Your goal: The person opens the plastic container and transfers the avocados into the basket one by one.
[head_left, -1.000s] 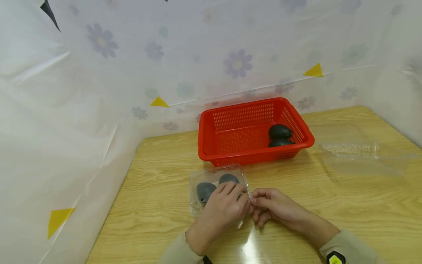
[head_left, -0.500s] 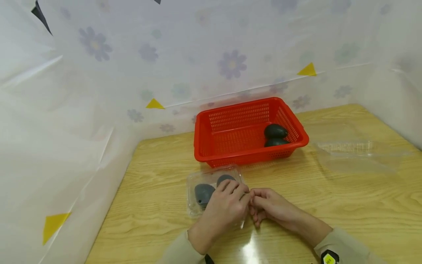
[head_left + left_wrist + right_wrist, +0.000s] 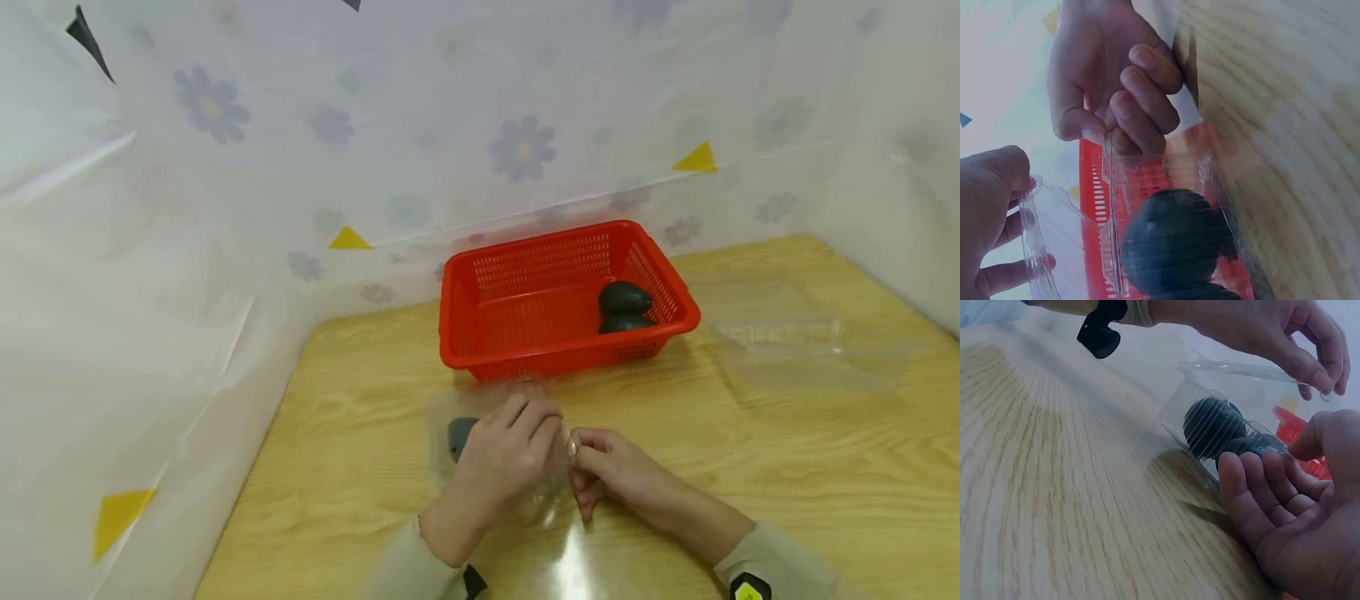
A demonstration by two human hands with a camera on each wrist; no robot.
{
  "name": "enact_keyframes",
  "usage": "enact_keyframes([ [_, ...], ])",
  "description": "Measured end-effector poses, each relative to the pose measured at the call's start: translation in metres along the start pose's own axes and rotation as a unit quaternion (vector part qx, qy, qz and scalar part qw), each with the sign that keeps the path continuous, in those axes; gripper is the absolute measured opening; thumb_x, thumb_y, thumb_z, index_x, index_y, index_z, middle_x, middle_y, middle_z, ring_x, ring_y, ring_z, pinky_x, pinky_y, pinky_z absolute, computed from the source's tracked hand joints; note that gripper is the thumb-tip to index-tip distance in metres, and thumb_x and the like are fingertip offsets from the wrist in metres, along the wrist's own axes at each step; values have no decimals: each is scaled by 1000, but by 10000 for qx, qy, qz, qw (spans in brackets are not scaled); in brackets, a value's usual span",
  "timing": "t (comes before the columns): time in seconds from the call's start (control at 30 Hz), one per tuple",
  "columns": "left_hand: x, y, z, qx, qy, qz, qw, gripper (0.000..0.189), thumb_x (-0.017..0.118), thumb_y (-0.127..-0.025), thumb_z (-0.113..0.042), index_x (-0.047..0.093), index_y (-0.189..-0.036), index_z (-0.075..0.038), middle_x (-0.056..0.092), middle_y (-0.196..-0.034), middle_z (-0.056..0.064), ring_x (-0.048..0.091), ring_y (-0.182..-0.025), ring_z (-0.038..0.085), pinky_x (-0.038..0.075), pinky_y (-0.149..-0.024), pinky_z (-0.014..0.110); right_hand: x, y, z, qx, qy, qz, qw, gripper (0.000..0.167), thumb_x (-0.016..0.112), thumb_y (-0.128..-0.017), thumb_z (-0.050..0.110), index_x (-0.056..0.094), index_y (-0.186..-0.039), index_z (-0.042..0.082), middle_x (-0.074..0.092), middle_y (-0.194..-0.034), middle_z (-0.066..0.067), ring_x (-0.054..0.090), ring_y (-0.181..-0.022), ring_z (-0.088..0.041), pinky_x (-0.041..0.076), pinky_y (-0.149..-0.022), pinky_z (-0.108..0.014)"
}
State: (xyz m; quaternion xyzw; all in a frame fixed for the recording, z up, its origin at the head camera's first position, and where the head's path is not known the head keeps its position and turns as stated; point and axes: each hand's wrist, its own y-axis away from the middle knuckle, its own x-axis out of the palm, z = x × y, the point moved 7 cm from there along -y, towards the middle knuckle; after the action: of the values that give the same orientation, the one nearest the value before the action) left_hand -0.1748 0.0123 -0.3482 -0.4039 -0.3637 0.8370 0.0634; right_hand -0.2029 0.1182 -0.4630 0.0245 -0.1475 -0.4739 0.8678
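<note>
A clear plastic clamshell box (image 3: 442,467) stands on the table with dark avocados (image 3: 1169,244) inside; in the head view only one avocado (image 3: 461,437) shows past my left hand. My left hand (image 3: 502,462) pinches the edge of the lid (image 3: 1036,250), which is raised a little off the base. With thumb and index finger, my right hand (image 3: 626,475) pinches the rim of the base (image 3: 1110,206) at its right side, the other fingers loosely bent. From the right wrist view, my left hand (image 3: 1310,353) is above the box, holding the lid edge.
Behind the box stands a red perforated basket (image 3: 468,367) with two dark avocados (image 3: 626,298) at its right end. Another clear plastic container (image 3: 810,358) lies at the right of the wooden table (image 3: 360,467). A flowered sheet (image 3: 420,125) hangs behind.
My left hand has drawn slightly left and up, and the lid edge has come apart from the base rim. The right hand stays at the rim. The view has shifted slightly.
</note>
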Motion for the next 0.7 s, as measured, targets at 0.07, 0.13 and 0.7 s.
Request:
enact_keyframes([
  [0.07, -1, -2, 3, -19, 8, 23, 10000, 24, 50, -95, -8, 73, -91, -12, 69, -98, -2, 63, -86, 12, 56, -78, 19, -2, 0, 0, 11, 2, -15, 10000, 13, 45, -99, 11, 48, -86, 8, 52, -73, -2, 57, -59, -15, 58, -58, -35],
  [0.13, 0, -1, 2, -43, 13, 92, 9999, 18, 55, -91, -11, 73, -92, -14, 69, -99, -3, 64, -88, 12, 56, -82, 21, -3, -1, -1, 17, -5, 25, 10000, 14, 44, -100, 12, 48, -87, 8, 51, -73, -1, 56, -60, -15, 58, -58, -35],
  [0.7, 2, 12, -3, -97, 167, 131, 9997, 17, 74, -86, -23, 72, -102, -17, 70, -108, 0, 67, -94, 14, 58, -82, 25, -7, -1, 2, -304, 35, -69, 9995, 14, 45, -99, 10, 51, -87, 6, 59, -89, -10, 61, -80, -21, 60, -75, -38],
])
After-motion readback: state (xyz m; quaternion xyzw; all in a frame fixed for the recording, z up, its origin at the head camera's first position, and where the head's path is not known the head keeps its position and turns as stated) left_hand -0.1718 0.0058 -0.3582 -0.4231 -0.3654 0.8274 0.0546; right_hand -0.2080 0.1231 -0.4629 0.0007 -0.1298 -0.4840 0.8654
